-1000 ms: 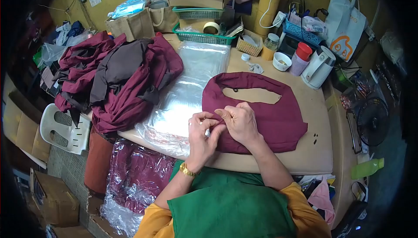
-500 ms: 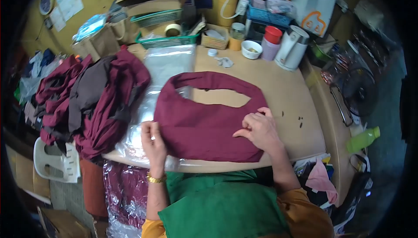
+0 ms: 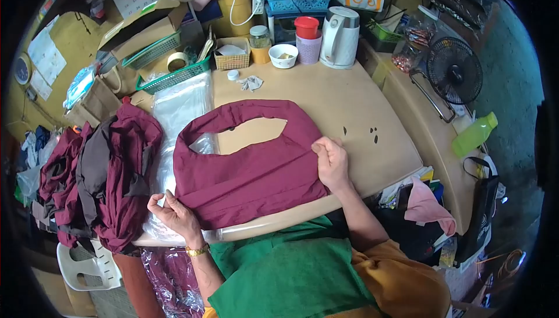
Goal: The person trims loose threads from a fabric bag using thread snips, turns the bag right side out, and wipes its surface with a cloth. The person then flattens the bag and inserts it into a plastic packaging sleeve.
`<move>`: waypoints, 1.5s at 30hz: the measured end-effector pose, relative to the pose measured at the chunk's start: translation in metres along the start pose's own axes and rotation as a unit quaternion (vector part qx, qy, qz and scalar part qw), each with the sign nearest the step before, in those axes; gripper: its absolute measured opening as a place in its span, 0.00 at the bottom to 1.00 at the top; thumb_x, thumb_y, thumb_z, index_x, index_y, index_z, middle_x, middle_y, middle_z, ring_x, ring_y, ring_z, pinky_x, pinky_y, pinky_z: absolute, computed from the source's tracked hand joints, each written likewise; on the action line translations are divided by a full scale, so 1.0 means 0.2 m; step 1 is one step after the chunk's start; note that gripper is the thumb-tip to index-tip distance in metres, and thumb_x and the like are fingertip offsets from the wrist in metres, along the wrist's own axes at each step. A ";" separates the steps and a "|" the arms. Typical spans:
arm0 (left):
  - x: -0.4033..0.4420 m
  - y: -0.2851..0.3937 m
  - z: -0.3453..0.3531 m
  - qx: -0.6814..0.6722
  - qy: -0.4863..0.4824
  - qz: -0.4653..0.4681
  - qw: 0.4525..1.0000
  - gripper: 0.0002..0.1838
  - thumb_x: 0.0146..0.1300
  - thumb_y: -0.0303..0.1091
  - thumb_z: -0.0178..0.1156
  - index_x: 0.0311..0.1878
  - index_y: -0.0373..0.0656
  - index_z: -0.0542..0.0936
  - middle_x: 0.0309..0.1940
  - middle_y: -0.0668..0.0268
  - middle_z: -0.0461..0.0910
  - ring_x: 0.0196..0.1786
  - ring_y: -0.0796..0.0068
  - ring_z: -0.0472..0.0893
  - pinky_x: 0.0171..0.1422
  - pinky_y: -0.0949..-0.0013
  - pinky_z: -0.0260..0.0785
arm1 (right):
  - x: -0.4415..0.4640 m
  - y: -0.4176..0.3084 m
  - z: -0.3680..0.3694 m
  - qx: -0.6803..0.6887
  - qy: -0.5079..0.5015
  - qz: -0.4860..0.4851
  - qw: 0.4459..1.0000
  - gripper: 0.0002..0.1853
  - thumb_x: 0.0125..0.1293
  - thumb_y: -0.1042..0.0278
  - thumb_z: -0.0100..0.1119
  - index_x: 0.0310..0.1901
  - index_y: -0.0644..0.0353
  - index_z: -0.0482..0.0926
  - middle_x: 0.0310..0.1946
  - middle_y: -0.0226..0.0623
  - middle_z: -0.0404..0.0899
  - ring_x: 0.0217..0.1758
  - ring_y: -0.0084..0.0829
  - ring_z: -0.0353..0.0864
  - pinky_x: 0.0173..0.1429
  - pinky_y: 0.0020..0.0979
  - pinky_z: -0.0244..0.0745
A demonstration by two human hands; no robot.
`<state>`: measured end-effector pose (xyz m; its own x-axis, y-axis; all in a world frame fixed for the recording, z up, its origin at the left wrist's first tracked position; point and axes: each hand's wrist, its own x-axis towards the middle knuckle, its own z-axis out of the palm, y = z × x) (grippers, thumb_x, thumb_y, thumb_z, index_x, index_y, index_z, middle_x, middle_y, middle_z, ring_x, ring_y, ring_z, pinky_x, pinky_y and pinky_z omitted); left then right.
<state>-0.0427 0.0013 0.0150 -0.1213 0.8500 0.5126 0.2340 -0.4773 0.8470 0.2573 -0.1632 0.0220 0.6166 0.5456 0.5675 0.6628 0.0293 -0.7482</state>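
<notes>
A maroon cloth shoulder bag (image 3: 250, 181) lies flat on the table, its wide strap forming a loop at the far side. Creases run across its body toward the right edge. My right hand (image 3: 332, 164) is closed on that edge, pinching the fabric between thumb and fingers. Beside the lower left corner is my left hand (image 3: 176, 216), above the clear plastic, its fingers half curled and the thumb apart from them. A gold-coloured bracelet (image 3: 198, 250) circles my left wrist.
Maroon and dark garments (image 3: 110, 172) are heaped at the left, next to clear plastic sleeves (image 3: 183, 100). Along the back stand a green basket (image 3: 174, 76), a white bowl (image 3: 283, 57) and an electric kettle (image 3: 339, 38). A black fan (image 3: 455, 70) and a green bottle (image 3: 474, 133) are at the right.
My view has turned toward the right. My right hand has shifted from the bag's front face to its right edge. My left hand has moved outward from the left edge toward the lower left corner.
</notes>
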 end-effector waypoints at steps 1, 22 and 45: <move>0.02 0.03 -0.01 0.068 -0.009 -0.014 0.998 0.07 0.76 0.30 0.54 0.48 0.40 0.66 0.36 0.70 0.67 0.32 0.84 0.66 0.35 0.77 0.62 | 0.02 0.01 0.01 0.005 -0.003 -0.032 0.999 0.05 0.66 0.74 0.58 0.30 0.59 0.79 0.25 0.36 0.82 0.32 0.40 0.76 0.45 0.37 0.71; -0.05 0.66 0.61 0.047 -0.342 0.230 0.910 0.14 0.63 0.33 0.67 0.28 0.36 0.75 0.22 0.55 0.68 0.26 0.55 0.72 0.32 0.59 0.65 | -0.21 0.02 -0.05 0.273 -0.241 0.304 0.880 0.17 0.75 0.55 0.57 0.38 0.63 0.78 0.32 0.36 0.84 0.27 0.21 0.81 0.34 0.24 0.77; -0.12 0.74 0.62 0.082 -0.537 0.362 0.757 0.31 0.47 0.54 0.74 0.48 0.45 0.78 0.38 0.59 0.82 0.43 0.56 0.82 0.50 0.57 0.71 | 0.10 -0.08 -0.27 -0.099 -0.254 -0.069 0.960 0.22 0.47 0.58 0.79 0.39 0.58 0.79 0.38 0.35 0.83 0.45 0.38 0.81 0.59 0.40 0.65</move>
<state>0.1140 -0.0614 0.1110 0.9306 0.1102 0.3491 -0.0095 -0.9460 0.3241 0.2821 -0.1986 0.0635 0.2639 0.8874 0.3779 0.8219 -0.0019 -0.5696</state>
